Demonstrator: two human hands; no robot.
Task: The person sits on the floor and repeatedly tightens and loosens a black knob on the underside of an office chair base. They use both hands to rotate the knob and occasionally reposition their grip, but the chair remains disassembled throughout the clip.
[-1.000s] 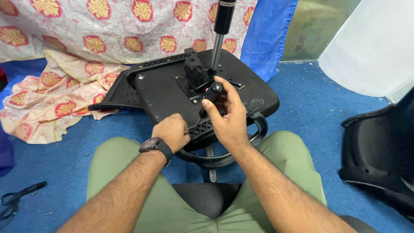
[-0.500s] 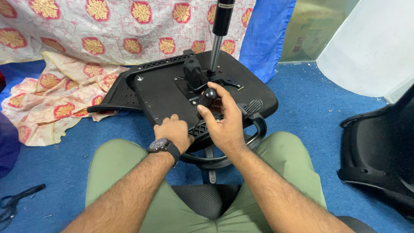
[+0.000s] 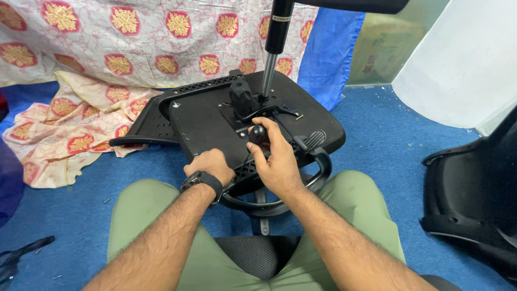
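An upturned black office chair seat [image 3: 207,121] rests against my knees, its underside facing up. A metal mechanism plate with a gas-lift cylinder [image 3: 272,51] stands at its middle. My right hand [image 3: 274,156] is wrapped around a round black knob [image 3: 258,133] on the mechanism. My left hand [image 3: 211,164], with a dark watch on the wrist, grips the seat's near edge. A curved black armrest loop [image 3: 318,172] hangs under my right hand.
A flowered white and red cloth [image 3: 81,91] drapes over the floor and back left. A blue carpet [image 3: 377,140] covers the floor. A black chair backrest part [image 3: 474,199] lies at the right, and a white panel [image 3: 463,59] leans behind it.
Both hands shifted slightly nearer to me along the seat. My right hand stays on the knob and my left hand stays on the seat edge.
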